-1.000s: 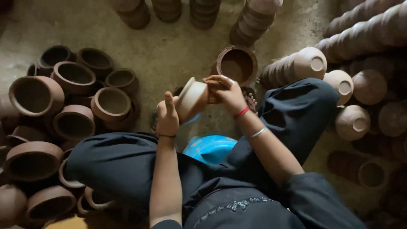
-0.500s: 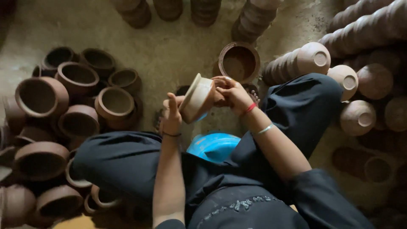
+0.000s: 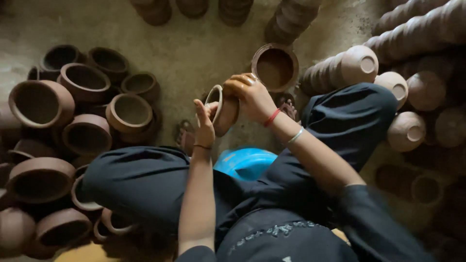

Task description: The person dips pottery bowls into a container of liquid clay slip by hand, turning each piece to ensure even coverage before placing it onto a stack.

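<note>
Small clay pot (image 3: 219,110) sits mid-frame, tipped on its side, mouth facing left. Left hand (image 3: 205,127) props it from below, right hand (image 3: 250,94) grips its upper right side.

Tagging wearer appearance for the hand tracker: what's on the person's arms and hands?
Both forearms are bare. Left hand: a thin dark thread band at the wrist. Right hand: a ring on one of the fingers, a red thread band at the wrist, and a thin pale bangle further up the forearm. A dark sleeve starts at the right elbow. No gloves.
</note>
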